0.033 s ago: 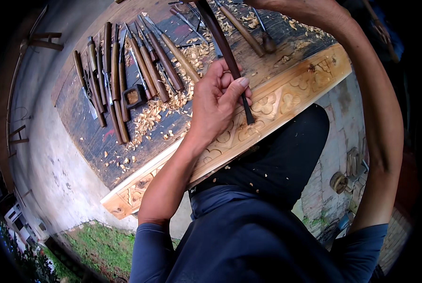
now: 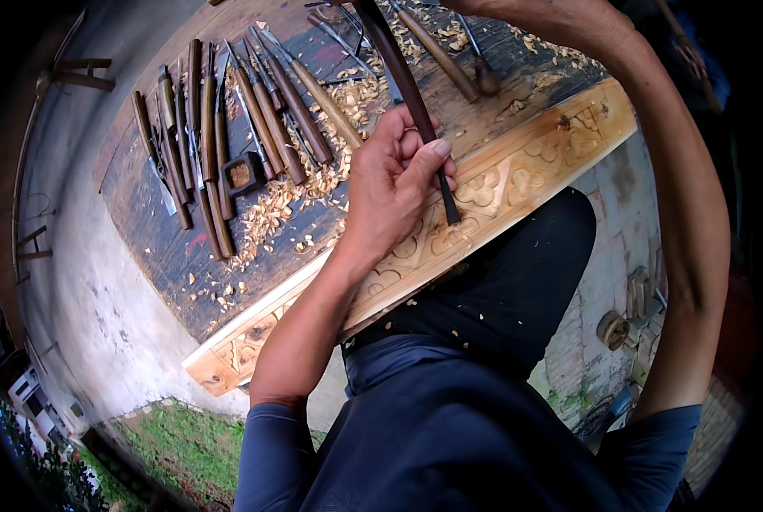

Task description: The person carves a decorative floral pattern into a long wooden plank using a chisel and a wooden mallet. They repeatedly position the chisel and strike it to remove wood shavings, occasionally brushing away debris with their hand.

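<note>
My left hand is closed around the lower part of a long dark-handled chisel, thumb and fingers pinching it. The chisel leans, its flat dark blade pointing down and its tip on a carved wooden board. Leaf and petal shapes are cut along this pale board, which slants across the near edge of the table beside my thigh. From the right my right forearm arcs up to the top edge, where my right hand is almost wholly cut off and its fingers are hidden. The chisel's upper end also leaves the picture there.
Several wooden-handled carving tools lie in a row on the worn table, left of the board. Curled wood shavings are strewn among them. A small dark square block sits by the handles. More tools lie beyond the chisel.
</note>
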The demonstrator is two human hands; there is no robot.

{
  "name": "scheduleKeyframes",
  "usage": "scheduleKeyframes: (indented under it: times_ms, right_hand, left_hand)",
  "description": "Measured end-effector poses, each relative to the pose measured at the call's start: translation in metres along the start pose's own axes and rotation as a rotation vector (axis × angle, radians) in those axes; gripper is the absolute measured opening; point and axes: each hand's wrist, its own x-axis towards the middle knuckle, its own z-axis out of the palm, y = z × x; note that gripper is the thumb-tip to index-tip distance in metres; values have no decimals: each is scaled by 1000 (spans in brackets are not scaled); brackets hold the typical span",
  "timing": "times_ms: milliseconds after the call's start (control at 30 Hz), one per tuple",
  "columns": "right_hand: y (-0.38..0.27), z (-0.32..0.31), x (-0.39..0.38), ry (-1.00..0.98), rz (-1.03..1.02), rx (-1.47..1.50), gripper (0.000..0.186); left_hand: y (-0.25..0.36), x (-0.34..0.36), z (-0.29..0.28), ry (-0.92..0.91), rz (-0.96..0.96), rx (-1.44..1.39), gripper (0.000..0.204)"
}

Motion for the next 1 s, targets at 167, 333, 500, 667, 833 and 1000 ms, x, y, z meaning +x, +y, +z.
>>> scheduleKeyframes:
  times_ms: [167,333,500,667,833,1000]
  right_hand:
    - [-1,2,1,-50,44,27,61]
    - [5,-1,-4,39,32,-42,62]
    - [29,-8,0,153,214,109,66]
    - [55,5,3,-118,89,-121,65]
    - [66,8,2,-102,215,77,65]
    - [55,-2,1,-155,155,-19,62]
  left_hand:
    - [1,1,-4,-11,0,51,23]
    - [4,9,0,-93,2,206,27]
    - [-2,8,4,-106,48,265,25]
    - [-8,9,5,-65,94,251,26]
    - [3,9,6,-120,4,274,28]
    - [2,10,4,-117,-9,319,29]
